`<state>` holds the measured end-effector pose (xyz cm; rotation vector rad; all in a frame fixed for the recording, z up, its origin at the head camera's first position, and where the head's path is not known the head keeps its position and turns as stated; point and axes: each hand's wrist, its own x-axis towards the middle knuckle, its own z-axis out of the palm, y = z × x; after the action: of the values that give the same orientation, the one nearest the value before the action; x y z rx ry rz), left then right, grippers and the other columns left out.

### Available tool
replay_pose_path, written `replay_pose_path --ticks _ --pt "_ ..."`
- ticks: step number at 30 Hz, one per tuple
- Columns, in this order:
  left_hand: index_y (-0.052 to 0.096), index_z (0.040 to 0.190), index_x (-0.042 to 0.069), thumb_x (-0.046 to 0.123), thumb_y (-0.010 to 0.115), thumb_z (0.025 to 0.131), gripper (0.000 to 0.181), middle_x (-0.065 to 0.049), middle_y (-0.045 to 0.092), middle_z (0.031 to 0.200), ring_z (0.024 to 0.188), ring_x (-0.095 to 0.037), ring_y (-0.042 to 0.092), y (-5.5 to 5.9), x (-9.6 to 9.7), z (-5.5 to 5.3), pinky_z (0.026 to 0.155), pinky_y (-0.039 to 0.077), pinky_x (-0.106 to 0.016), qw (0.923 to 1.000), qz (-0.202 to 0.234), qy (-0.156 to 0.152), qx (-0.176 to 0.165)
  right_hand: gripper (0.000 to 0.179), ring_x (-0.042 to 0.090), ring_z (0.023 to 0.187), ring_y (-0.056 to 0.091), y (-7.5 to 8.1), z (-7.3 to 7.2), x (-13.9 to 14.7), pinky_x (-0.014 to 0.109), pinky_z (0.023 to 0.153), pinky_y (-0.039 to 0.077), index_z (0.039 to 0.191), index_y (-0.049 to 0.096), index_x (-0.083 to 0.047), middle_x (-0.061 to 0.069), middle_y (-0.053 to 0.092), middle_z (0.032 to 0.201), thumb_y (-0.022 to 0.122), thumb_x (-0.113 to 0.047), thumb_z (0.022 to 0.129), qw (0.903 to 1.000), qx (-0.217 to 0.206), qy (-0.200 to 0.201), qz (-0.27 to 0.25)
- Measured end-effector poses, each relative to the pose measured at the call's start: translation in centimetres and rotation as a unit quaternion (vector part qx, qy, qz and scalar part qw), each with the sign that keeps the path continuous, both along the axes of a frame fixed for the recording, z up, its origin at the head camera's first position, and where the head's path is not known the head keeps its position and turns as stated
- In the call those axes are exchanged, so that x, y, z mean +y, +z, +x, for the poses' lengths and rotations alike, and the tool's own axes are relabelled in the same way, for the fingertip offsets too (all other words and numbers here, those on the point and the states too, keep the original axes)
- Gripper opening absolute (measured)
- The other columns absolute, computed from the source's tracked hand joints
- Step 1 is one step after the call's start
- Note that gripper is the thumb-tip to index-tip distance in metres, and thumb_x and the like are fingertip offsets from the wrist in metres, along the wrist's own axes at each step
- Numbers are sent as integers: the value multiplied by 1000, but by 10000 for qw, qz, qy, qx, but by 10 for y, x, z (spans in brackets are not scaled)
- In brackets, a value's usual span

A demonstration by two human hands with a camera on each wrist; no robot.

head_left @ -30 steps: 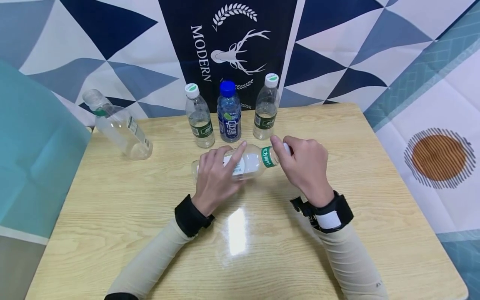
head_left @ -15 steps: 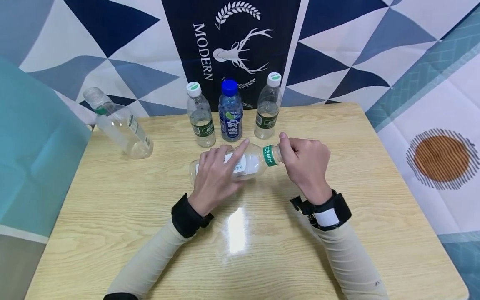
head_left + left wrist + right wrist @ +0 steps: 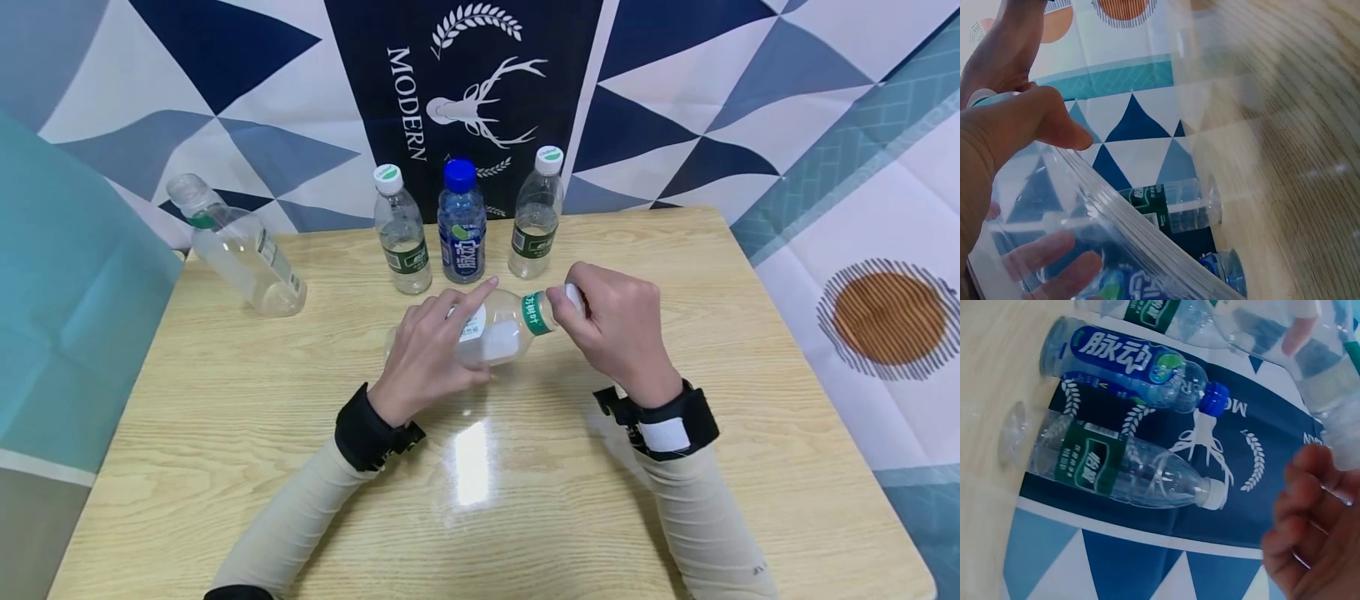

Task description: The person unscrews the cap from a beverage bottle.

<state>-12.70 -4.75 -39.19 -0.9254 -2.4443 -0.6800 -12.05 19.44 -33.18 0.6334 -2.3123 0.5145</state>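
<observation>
A clear bottle [image 3: 501,337] with a green neck band is held tilted above the table, its neck toward the right. My left hand [image 3: 429,354] grips its body; the left wrist view shows the thumb on one side and fingers through the clear wall [image 3: 1125,228]. At the neck end, my right hand [image 3: 621,329] pinches the white cap [image 3: 574,296] between thumb and curled fingers. In the right wrist view the curled right fingers [image 3: 1300,512] sit against the neck end. Part of the base is hidden behind my left hand.
Along the back of the wooden table [image 3: 225,433] stand a white-capped bottle [image 3: 402,250], a blue-capped bottle [image 3: 461,229] and another white-capped bottle [image 3: 534,221]. An uncapped clear bottle [image 3: 247,258] stands at the back left. A patterned cloth [image 3: 660,100] hangs behind.
My right hand has turned at the neck, and the white cap, hidden half a second ago, shows again between thumb and fingers. The bottle has rolled slightly; my left thumb has moved away from it.
</observation>
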Motion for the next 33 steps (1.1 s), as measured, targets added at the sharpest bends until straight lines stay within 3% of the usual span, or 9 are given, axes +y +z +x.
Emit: replay_pose_path --ticks 6,13,19,23,25,33 --pt "30 151 27 44 86 46 120 -4 55 109 93 -19 51 -1 -2 0 72 44 -40 9999 93 144 5 29 9 52 41 5 4 3 27 44 32 84 61 -8 -5 49 63 55 -36 90 9962 -714 350 -346" --pt "32 150 27 46 86 46 119 -4 55 110 94 -19 51 -3 -4 -2 74 42 -40 9995 75 316 21 24 8 63 50 7 5 3 25 54 41 100 68 -8 -6 60 82 61 -29 90 9891 -1080 666 -741" --pt "32 150 27 48 86 44 120 -5 55 108 92 -22 52 -3 -5 -3 75 41 -42 9983 -9 434 396 27 5 62 51 4 4 1 25 55 42 98 66 -8 -5 61 78 57 -33 94 9826 -1394 277 -1199" --pt "34 149 26 45 87 43 120 -6 56 107 93 -24 52 -2 -5 -3 75 41 -43 9977 16 461 495 34 10 54 45 3 4 1 27 49 33 84 60 -9 -4 54 64 58 -43 90 9776 -1649 -250 -1282" --pt "34 149 26 45 87 43 120 -6 56 107 92 -25 53 -2 -6 -3 75 41 -43 9976 5 490 497 36 12 52 42 2 4 1 28 48 29 80 59 -10 -4 51 61 58 -45 90 9754 -1756 -323 -1291" --pt "31 150 29 45 86 45 119 -5 56 107 91 -23 54 -2 -8 -5 74 42 -41 9981 92 537 289 30 8 60 48 7 4 6 25 52 40 106 67 -5 -4 60 81 65 -29 89 9745 -1747 531 -1304"
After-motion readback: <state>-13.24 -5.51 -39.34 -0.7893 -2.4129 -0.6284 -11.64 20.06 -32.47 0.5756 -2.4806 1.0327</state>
